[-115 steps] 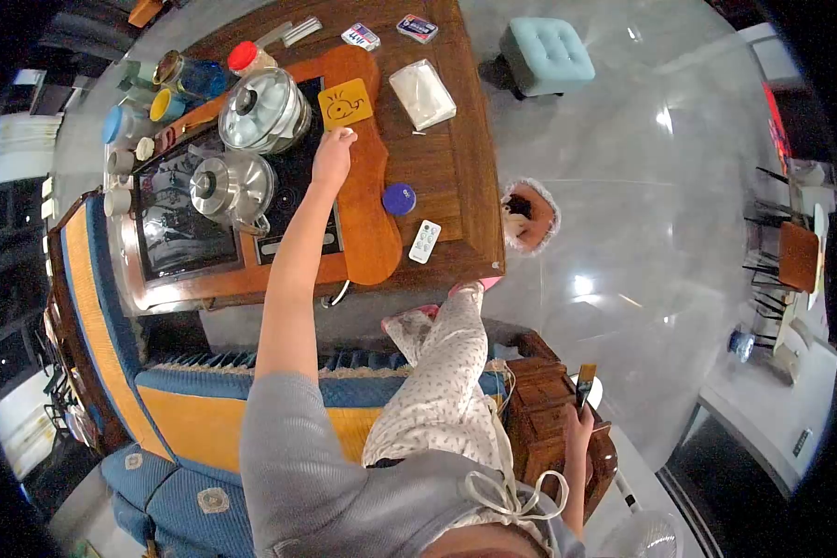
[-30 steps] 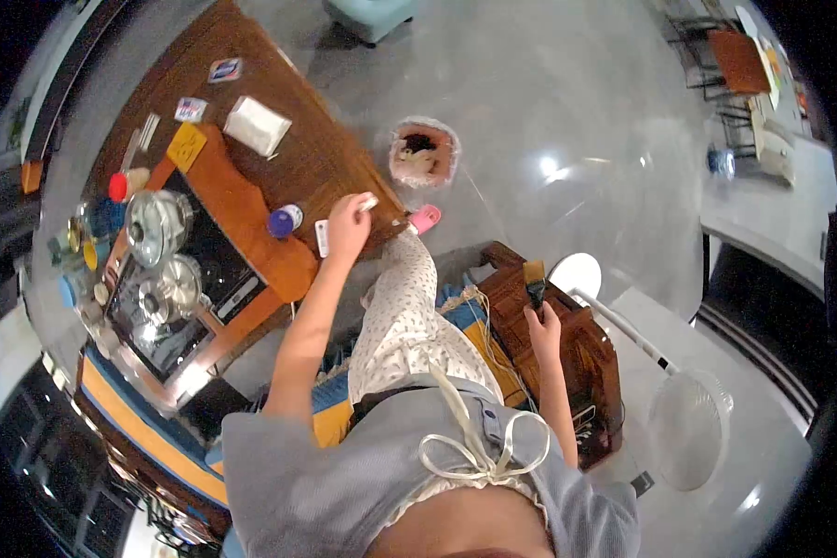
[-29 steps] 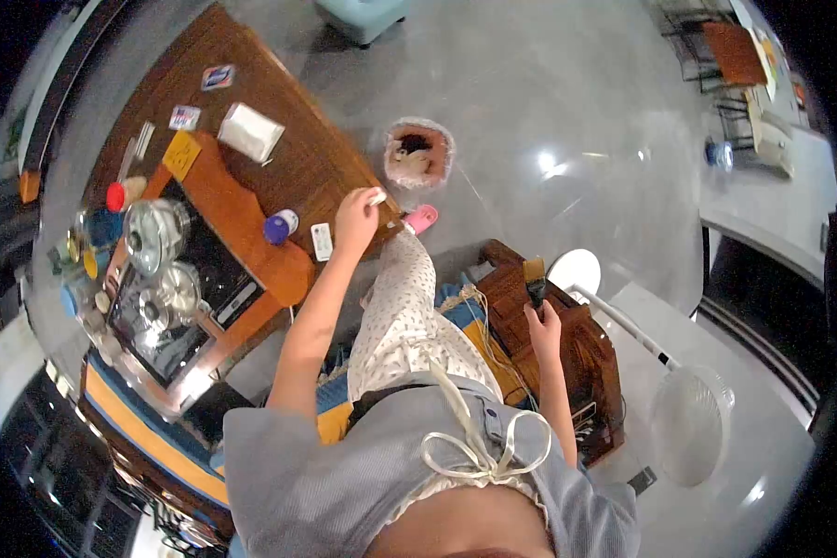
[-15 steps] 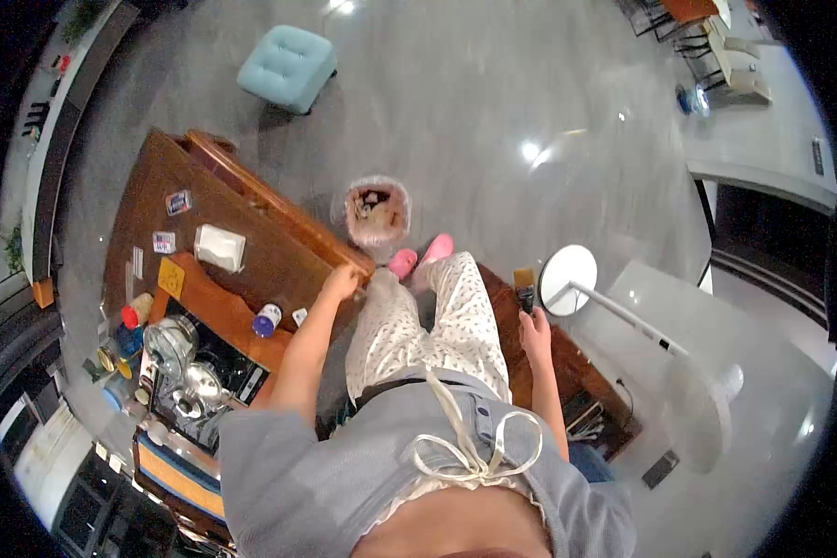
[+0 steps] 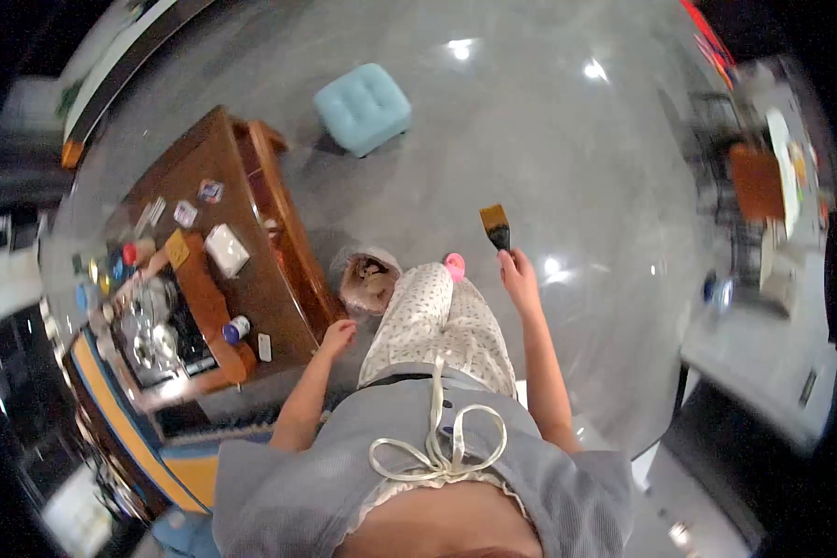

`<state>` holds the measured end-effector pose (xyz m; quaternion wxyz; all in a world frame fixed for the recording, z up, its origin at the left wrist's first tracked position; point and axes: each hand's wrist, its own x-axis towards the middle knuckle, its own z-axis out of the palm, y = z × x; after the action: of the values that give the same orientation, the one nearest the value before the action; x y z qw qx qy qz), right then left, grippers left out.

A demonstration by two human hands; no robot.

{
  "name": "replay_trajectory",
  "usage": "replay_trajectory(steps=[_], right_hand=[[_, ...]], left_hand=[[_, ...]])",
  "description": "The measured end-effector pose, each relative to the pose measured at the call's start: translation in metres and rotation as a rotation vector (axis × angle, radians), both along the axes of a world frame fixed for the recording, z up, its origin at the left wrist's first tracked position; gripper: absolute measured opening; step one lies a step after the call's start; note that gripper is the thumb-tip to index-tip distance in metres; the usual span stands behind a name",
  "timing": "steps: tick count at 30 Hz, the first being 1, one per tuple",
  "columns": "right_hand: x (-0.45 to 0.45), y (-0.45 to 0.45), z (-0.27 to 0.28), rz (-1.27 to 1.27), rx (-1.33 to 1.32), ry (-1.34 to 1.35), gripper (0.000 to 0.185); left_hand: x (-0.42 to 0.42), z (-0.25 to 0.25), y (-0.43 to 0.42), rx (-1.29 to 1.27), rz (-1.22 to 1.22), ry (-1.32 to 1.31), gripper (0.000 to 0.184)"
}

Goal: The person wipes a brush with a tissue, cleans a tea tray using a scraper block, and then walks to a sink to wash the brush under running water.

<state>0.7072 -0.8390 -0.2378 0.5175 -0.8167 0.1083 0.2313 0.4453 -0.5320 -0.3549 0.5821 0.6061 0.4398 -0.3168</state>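
Observation:
My right hand (image 5: 519, 275) is closed round the black handle of a flat brush (image 5: 495, 226), its tan bristles pointing up and away over the floor. My left hand (image 5: 338, 335) is beside the near end of a pulled-out drawer (image 5: 293, 249) of the wooden table (image 5: 262, 279). Its fingers are closed, and what they hold, if anything, is too small to tell. A lined waste bin (image 5: 370, 281) with scraps in it stands on the floor just beyond this hand. Small pale things are visible inside the drawer.
On the table are a white packet (image 5: 226, 251), a purple-lidded jar (image 5: 236, 329), a white remote (image 5: 265, 347), a yellow square (image 5: 177, 249) and glass pots (image 5: 149, 307). A light blue stool (image 5: 363, 108) stands on the floor beyond. Chairs are at the right.
The drawer is open wider than half a second ago. My left hand no longer shows the white item seen earlier. The brush has moved away from the wooden cabinet, over the floor. The view has turned.

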Motion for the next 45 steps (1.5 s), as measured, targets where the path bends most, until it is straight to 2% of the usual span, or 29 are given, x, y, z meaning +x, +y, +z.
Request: replay_trajectory(steps=[2,5,8,12,15,21,24,26,27,30,31,32,34,36,38,39,40,42,43,44,45], right_hand=[[0.056,0.044,0.024,0.187,0.017,-0.018,0.028],[0.111,0.122,0.06,0.477,0.148,-0.036,0.027],[0.135,0.201,0.099,0.651,0.297,-0.114,0.016],[0.162,0.29,0.137,0.79,0.477,0.057,0.017],[0.182,0.358,0.155,0.758,0.543,0.184,0.016],[0.24,0.477,0.187,0.861,0.51,0.078,0.016],[0.269,0.532,0.193,0.843,0.489,0.067,0.019],[0.288,0.561,0.191,0.835,0.479,0.064,0.018],[0.302,0.581,0.19,0.836,0.481,0.059,0.018],[0.35,0.644,0.177,0.871,0.459,0.126,0.018],[0.367,0.668,0.172,0.9,0.439,0.107,0.018],[0.385,0.695,0.167,0.928,0.423,0.085,0.018],[0.418,0.75,0.165,0.966,0.403,0.041,0.018],[0.452,0.813,0.166,0.999,0.404,-0.023,0.018],[0.481,0.87,0.174,0.999,0.414,-0.047,0.018],[0.492,0.9,0.188,1.023,0.392,-0.046,0.019],[0.504,0.932,0.199,1.059,0.363,-0.044,0.019],[0.522,0.989,0.188,1.116,0.384,-0.027,0.019],[0.528,1.018,0.186,1.142,0.377,0.009,0.018],[0.532,1.045,0.182,1.16,0.369,0.045,0.018],[0.534,1.073,0.175,1.201,0.392,0.078,0.018]], left_hand=[[-0.034,-0.011,-0.014,-0.012,0.196,0.036,0.026],[-0.085,0.004,-0.042,0.086,0.396,0.158,0.02],[-0.116,0.019,-0.064,0.088,0.458,0.236,0.02],[-0.087,0.011,-0.043,0.084,0.506,0.211,0.02],[-0.026,0.004,0.027,0.12,0.543,0.1,0.02],[0.126,0.029,0.235,0.217,0.649,-0.211,0.02],[0.175,0.008,0.327,0.365,0.654,-0.474,0.023],[0.211,0.019,0.378,0.319,0.665,-0.479,0.022],[0.251,0.063,0.395,0.39,0.688,-0.319,0.022],[0.288,0.035,0.445,0.376,0.691,-0.424,0.021],[0.301,0.027,0.454,0.396,0.707,-0.366,0.021],[0.304,0.007,0.468,0.308,0.771,-0.41,0.018],[0.291,-0.072,0.469,0.345,0.923,-0.513,0.013],[0.316,-0.082,0.516,0.196,1.175,-0.56,0.011],[0.334,0.008,0.564,-0.425,1.444,-0.49,0.008],[0.342,0.027,0.6,0.388,1.03,-0.612,0.012],[0.37,0.116,0.643,0.411,1.314,-0.662,0.012],[0.392,0.276,0.719,0.826,1.215,-0.736,0.031],[0.385,0.327,0.742,1.033,1.082,-0.805,0.046],[0.401,0.393,0.751,1.268,0.961,-1.025,0.045],[0.407,0.426,0.759,1.414,0.865,-1.083,0.045]])
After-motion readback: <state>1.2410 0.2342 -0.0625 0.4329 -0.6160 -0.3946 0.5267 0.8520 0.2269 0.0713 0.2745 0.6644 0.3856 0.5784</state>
